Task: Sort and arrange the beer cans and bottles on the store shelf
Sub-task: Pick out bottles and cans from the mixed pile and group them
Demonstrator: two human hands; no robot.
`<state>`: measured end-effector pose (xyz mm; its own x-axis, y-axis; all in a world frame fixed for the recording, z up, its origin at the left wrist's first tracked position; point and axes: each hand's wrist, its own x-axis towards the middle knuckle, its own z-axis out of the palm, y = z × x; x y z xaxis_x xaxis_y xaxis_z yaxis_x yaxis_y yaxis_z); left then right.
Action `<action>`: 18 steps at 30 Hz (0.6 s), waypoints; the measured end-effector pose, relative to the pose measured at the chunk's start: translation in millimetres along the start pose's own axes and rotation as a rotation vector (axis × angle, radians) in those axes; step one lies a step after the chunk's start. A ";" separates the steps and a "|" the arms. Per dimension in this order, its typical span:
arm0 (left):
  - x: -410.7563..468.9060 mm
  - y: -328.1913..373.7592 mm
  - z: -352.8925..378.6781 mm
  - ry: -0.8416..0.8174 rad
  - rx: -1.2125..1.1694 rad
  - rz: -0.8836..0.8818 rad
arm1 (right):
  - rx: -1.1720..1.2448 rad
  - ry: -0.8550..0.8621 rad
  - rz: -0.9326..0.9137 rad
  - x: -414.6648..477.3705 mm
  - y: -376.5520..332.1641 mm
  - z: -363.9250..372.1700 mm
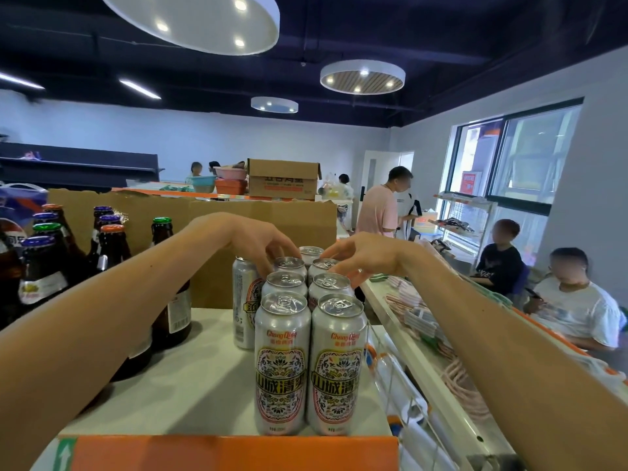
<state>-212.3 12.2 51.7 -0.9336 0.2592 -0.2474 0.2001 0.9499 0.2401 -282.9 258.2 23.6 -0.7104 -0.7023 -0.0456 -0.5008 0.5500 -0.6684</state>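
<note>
Silver beer cans (282, 362) stand in two tight columns on the white shelf (204, 385), with a lone can (243, 300) just to their left and brown bottles (108, 246) further left. The left hand (253, 241) arches over the rear left cans, its fingers (270, 261) bent onto the tops; whether they grip cannot be told. The right hand (363, 258) rests nearly straight, released fingers (336, 266) on the rear right rims.

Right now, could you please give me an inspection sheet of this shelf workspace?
Surface: white shelf top, orange front strip.
Job's things: silver cans upright in two rows, one extra can left of them; brown bottles stand at left.
Clutter: cardboard sheet behind the stock.
Grippers: left hand fingers curl onto rear can tops, grip unclear; right hand fingers rest straight on them.
Cables: nothing seen.
Surroundings: neighbouring shelf at right, seated people, window.
</note>
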 end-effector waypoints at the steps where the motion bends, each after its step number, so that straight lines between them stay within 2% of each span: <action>1: -0.9 -1.2 -0.7 -0.002 -0.001 -0.004 | -0.018 -0.003 -0.006 0.3 -1.8 1.0; 7: -3.8 -6.5 1.2 0.001 -0.029 0.003 | 0.061 -0.118 0.047 -2.0 -10.8 -3.8; 18: -5.7 -8.5 -4.1 -0.015 0.001 -0.019 | 0.160 -0.072 0.063 -8.6 -8.1 3.2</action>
<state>-209.9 1.9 54.9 -0.9325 0.2442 -0.2661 0.1832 0.9548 0.2341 -271.1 258.4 27.0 -0.6977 -0.7025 -0.1404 -0.3670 0.5188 -0.7721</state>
